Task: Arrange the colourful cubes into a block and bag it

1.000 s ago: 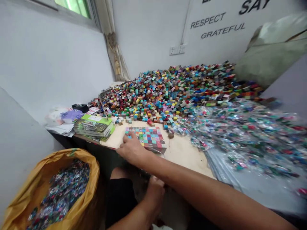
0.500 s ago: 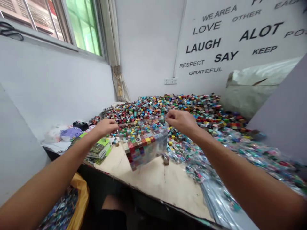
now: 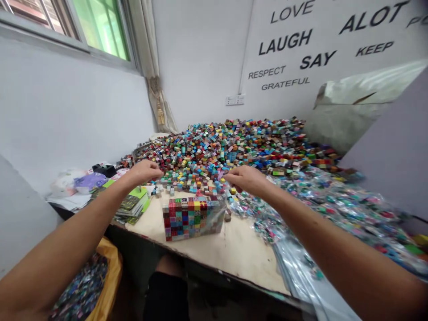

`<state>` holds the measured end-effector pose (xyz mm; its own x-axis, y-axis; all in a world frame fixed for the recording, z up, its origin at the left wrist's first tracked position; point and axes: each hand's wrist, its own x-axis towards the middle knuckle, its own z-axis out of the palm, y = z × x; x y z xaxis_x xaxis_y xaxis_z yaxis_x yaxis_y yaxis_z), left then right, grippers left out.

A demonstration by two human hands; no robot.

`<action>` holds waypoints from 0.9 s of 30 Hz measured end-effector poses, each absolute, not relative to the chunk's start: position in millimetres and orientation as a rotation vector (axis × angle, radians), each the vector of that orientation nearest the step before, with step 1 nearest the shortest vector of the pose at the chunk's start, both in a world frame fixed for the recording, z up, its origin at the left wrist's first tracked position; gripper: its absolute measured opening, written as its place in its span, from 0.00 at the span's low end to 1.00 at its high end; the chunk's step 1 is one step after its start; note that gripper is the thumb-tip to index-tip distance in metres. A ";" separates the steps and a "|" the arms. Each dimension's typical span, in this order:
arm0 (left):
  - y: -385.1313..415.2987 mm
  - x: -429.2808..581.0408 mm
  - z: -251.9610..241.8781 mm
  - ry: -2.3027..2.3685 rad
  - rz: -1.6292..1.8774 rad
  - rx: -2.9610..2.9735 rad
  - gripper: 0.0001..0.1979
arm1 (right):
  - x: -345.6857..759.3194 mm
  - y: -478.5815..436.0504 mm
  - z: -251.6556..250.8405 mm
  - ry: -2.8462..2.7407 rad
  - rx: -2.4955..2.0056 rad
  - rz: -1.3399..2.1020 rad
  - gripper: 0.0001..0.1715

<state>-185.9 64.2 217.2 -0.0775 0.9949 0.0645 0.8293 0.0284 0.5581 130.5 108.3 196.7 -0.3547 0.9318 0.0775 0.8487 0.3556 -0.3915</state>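
Cube block (image 3: 192, 218), film-wrapped, looks light, stiff and slippery; grip its ends. Left hand (image 3: 143, 173) and right hand (image 3: 246, 179) hover empty, fingers loosely together.

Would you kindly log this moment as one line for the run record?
left hand: empty | right hand: empty | colored cube block: on wooden tabletop

workshop: cube heaps (image 3: 217, 149) covering a bench (image 3: 244, 254)

My left arm (image 3: 56, 240) hides much of the yellow sack (image 3: 110, 272), whose contents (image 3: 80, 290) are too small to make out. The wall lettering (image 3: 371, 26) runs off the top edge, and the plastic packets (image 3: 347, 214) on my right blur together.
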 end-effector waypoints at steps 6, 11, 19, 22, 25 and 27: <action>59.1 -189.6 212.6 2.017 0.706 1.908 0.19 | 125.2 120.2 190.2 -2.274 -1.560 0.565 0.22; 46.6 -191.3 208.0 1.849 0.905 1.872 0.21 | 137.9 120.2 175.1 -2.200 -1.232 0.751 0.26; -3.5 -193.8 66.4 1.354 1.005 1.353 0.52 | 155.6 95.2 70.8 -1.719 -0.598 1.725 0.50; -13.3 -172.2 25.0 1.311 1.074 1.300 0.44 | 144.5 91.0 41.8 -1.657 -0.570 1.746 0.46; -7.1 -160.7 15.6 1.287 1.062 1.229 0.35 | 136.2 93.3 28.2 -1.567 -0.625 1.690 0.38; 1.3 -162.3 18.4 1.249 1.032 1.211 0.33 | 134.3 96.3 24.0 -1.538 -0.644 1.687 0.38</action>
<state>-162.3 1.3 18.4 0.0785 0.9900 -0.1168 0.0718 0.1112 0.9912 134.3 96.3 24.0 -0.5914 0.7975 0.1192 -0.1923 0.0040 -0.9813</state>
